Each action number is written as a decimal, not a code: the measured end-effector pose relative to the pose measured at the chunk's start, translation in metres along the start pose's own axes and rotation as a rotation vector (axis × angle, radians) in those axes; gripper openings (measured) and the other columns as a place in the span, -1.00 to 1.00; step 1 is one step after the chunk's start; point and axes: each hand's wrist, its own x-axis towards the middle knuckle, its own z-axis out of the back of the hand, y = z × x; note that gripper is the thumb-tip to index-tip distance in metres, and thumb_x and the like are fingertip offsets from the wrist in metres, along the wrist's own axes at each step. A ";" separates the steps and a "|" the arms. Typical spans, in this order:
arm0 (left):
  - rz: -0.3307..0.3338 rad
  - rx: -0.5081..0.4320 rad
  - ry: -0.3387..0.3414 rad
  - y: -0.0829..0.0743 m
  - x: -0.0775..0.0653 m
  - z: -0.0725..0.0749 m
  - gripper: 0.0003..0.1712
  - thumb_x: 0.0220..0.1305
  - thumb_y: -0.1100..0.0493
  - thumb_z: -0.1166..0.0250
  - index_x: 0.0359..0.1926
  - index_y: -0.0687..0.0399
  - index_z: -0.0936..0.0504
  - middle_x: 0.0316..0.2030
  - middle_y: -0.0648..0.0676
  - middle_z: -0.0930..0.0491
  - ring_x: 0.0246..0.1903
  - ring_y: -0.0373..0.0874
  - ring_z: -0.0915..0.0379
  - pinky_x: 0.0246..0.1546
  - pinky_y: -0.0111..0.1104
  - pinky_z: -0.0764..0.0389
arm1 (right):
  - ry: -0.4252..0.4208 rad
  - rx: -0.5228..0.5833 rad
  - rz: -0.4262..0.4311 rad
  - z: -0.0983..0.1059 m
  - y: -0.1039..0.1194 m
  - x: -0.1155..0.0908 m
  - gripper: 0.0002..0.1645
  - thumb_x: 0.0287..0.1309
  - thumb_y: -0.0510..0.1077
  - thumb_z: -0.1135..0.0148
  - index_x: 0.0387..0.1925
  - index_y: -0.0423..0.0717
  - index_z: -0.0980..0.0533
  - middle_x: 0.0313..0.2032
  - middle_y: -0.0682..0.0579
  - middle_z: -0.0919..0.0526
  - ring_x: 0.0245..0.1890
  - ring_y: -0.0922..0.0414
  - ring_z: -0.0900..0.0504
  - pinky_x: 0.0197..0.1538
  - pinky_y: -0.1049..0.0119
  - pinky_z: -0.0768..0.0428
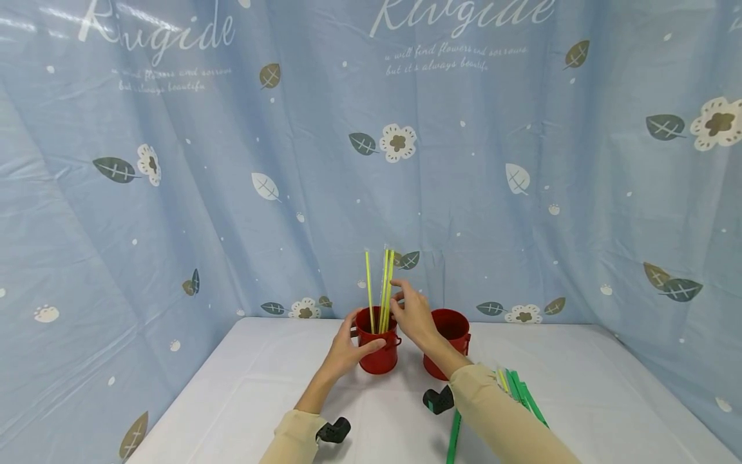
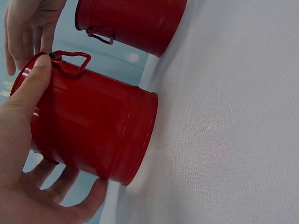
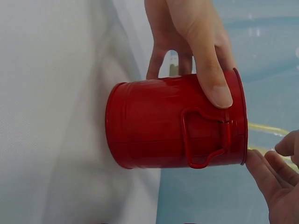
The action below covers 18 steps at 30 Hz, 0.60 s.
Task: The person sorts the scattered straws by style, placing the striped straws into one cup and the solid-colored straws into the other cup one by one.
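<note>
On the white worktop [image 1: 232,406] stand a left red bucket [image 1: 379,362] and a right red bucket [image 1: 455,326]. The left hand [image 1: 344,353] grips the former; the right hand [image 1: 415,317] is at the yellow sticks [image 1: 385,283] inside it, whether pinching them is unclear.

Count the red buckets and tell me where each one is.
2. One red bucket stands on the table, gripped by the left hand, with yellow sticks in it. The second bucket stands apart, to its right, partly behind the right arm.
</note>
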 end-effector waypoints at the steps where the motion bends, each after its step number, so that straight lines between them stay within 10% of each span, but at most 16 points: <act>1: -0.001 0.001 0.000 0.000 0.000 0.000 0.05 0.09 -0.15 -0.46 0.49 -0.03 -0.10 0.33 0.09 -0.35 0.22 0.14 -0.39 0.16 0.05 -0.54 | 0.003 0.006 -0.002 0.000 0.000 0.000 -0.52 0.34 -0.27 -0.11 0.28 -0.12 -0.38 -0.20 -0.17 -0.69 -0.34 -0.07 -0.76 -0.36 0.34 -0.71; 18: 0.004 0.005 0.002 -0.001 -0.002 0.001 0.05 0.09 -0.16 -0.45 0.49 -0.05 -0.10 0.34 0.08 -0.35 0.20 0.12 -0.38 0.13 0.02 -0.56 | 0.021 0.084 -0.038 0.008 0.002 -0.007 -0.50 0.32 -0.23 -0.16 0.28 -0.11 -0.38 -0.19 -0.14 -0.64 -0.26 -0.11 -0.75 -0.33 0.36 -0.72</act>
